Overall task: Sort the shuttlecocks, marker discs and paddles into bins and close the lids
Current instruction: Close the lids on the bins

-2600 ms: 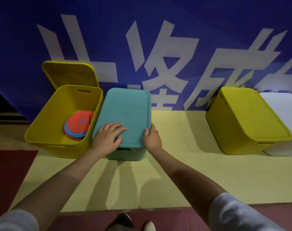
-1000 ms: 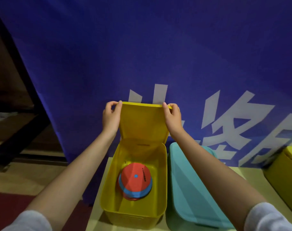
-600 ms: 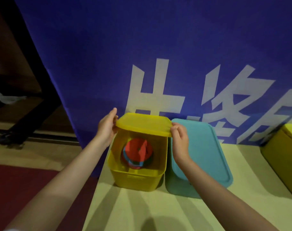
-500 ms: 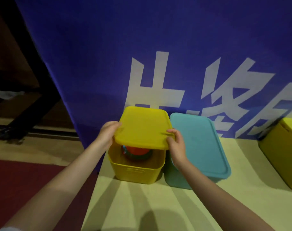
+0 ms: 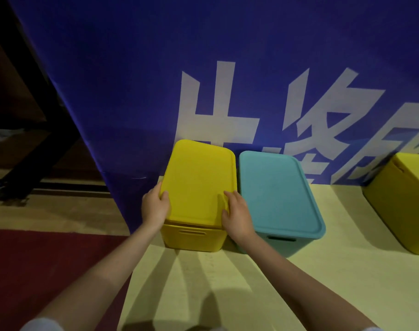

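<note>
A yellow bin (image 5: 194, 237) stands at the left end of the pale yellow mat, and its yellow lid (image 5: 198, 180) lies flat on top of it. My left hand (image 5: 154, 206) grips the lid's near left edge, thumb on top. At the near right corner my right hand (image 5: 237, 216) holds the lid, fingers resting on its surface. The marker discs inside are hidden under the lid. A teal bin (image 5: 280, 242) with its teal lid (image 5: 275, 194) shut stands touching the yellow bin on the right.
Another yellow bin (image 5: 402, 201) with its lid on sits at the right edge. A blue banner (image 5: 203, 68) with white characters hangs right behind the bins. Red floor (image 5: 36, 271) lies left of the mat (image 5: 335, 283); a dark frame stands at the far left.
Both hands took the yellow lid from upright behind the bin and swung it down; it now lies flat on the bin, covering the discs. Before that they pressed on the teal lid.
</note>
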Motion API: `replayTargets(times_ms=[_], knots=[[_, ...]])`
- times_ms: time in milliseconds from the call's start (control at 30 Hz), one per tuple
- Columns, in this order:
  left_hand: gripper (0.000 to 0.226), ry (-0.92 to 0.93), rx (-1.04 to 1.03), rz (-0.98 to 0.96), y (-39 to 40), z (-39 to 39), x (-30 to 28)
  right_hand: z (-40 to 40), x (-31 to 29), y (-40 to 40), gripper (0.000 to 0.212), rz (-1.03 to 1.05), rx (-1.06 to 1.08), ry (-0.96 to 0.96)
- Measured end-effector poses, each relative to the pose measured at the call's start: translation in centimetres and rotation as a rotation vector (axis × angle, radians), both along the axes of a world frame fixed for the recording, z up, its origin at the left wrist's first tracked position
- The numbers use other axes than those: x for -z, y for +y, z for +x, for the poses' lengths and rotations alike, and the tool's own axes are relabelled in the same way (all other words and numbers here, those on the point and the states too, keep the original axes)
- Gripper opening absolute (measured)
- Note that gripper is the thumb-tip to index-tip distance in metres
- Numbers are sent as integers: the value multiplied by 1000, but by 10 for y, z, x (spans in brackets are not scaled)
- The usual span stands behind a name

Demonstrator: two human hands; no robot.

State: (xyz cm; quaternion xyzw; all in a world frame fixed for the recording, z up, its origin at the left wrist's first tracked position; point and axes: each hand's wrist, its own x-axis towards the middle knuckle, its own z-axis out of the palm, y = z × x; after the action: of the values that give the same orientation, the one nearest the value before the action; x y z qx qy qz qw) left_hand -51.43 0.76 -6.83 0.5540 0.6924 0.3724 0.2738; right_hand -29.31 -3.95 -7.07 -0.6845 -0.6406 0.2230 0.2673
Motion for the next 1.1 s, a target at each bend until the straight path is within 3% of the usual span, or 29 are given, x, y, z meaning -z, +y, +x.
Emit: replayTargets(times_ms=[133,300,533,700,933,1100], knots=[[41,-116,-18,36,-9,2,-2,-6,10,-5,42,46,-64,-181],[41,-165,-46,49,-13,-3,-1,-5,10,-11,42,38,-108,-173],[42,-83,18,-41,-13,-12,15,-3,14,-10,40,58,-134,-200],[45,99,129,-134,32,-13,6,-3,7,29,45,-40,-80,-239],[53,213,160,-150,102,-3,-1,-4,-7,103,56,-151,78,-70],[49,100,140,-116,154,-1,2,4,-14,157,55,-144,169,28]])
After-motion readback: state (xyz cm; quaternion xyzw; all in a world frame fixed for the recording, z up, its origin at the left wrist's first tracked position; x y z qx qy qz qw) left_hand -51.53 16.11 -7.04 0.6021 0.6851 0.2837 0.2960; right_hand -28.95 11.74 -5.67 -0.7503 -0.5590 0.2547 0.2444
